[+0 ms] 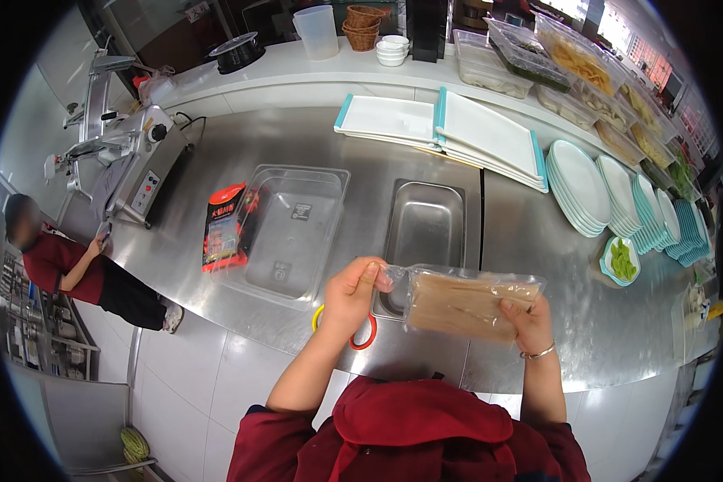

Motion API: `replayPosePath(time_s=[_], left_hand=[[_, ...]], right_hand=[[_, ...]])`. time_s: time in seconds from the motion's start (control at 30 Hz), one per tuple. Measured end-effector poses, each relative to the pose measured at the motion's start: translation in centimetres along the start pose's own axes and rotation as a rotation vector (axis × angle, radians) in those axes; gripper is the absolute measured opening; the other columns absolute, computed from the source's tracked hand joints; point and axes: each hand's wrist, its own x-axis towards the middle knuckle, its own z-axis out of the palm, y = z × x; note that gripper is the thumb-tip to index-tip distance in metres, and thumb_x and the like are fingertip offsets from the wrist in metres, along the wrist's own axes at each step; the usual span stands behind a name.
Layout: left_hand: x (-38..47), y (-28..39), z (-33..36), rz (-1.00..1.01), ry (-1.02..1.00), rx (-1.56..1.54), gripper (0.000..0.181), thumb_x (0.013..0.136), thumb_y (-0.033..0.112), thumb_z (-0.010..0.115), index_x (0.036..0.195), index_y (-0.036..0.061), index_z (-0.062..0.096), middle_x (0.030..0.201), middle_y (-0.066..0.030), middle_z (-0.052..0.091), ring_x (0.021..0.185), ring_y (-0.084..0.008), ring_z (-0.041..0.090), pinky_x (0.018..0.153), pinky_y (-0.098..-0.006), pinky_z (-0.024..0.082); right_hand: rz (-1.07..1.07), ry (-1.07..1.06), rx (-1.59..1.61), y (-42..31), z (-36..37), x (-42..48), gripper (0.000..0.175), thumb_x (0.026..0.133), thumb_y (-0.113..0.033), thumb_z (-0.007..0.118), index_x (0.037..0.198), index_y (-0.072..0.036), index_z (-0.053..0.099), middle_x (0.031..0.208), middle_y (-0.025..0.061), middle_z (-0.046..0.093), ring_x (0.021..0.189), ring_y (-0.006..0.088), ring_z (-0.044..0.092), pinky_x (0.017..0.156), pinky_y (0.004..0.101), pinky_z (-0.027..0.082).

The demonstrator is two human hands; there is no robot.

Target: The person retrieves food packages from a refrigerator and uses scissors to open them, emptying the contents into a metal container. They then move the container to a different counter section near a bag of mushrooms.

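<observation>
My left hand [356,289] pinches the left end of a clear plastic bag [467,304] that holds flat, light brown strips of food. My right hand [530,319] grips the right end of the bag, thumb on top. The bag spans the gap between the hands, over the near end of a steel pan [428,223]. Behind my left wrist lie scissors with a red handle loop [370,333] and a yellow one; their blades are hidden. Left of the pan sits a clear plastic tub [292,241], beside a red and black printed packet [222,226].
White trays [391,117] with turquoise ends and stacked oval plates [578,187] stand along the back and right. A small dish of green slices [620,261] is at right. Lidded food boxes [494,69] line the shelf. A slicing machine [147,162] and another person [72,265] are at left.
</observation>
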Motion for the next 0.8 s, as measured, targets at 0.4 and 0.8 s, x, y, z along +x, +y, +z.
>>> replayPosePath(time_s=[0.4, 0.8], left_hand=[[-0.1, -0.9, -0.6, -0.004, 0.008, 0.423, 0.026, 0.085, 0.015, 0.053, 0.108, 0.0034, 0.051, 0.101, -0.0126, 0.056, 0.086, -0.0215, 0.058, 0.071, -0.0294, 0.047], [-3.2, -3.0, -1.9, -0.158, -0.031, 0.260, 0.023, 0.090, 0.013, 0.046, 0.106, -0.0015, 0.051, 0.091, -0.0054, 0.059, 0.087, -0.0123, 0.057, 0.075, -0.0232, 0.045]], right_hand=[[-0.418, 0.094, -0.749, -4.7, 2.8, 5.9, 0.020, 0.082, -0.013, 0.056, 0.093, 0.003, 0.052, 0.082, 0.0153, 0.058, 0.074, 0.0270, 0.057, 0.068, 0.0325, 0.044], [-0.513, 0.072, -1.288, -3.0, 6.1, 13.3, 0.039, 0.088, -0.033, 0.043, 0.073, 0.002, 0.048, 0.070, 0.0205, 0.052, 0.067, 0.0387, 0.053, 0.059, 0.0445, 0.042]])
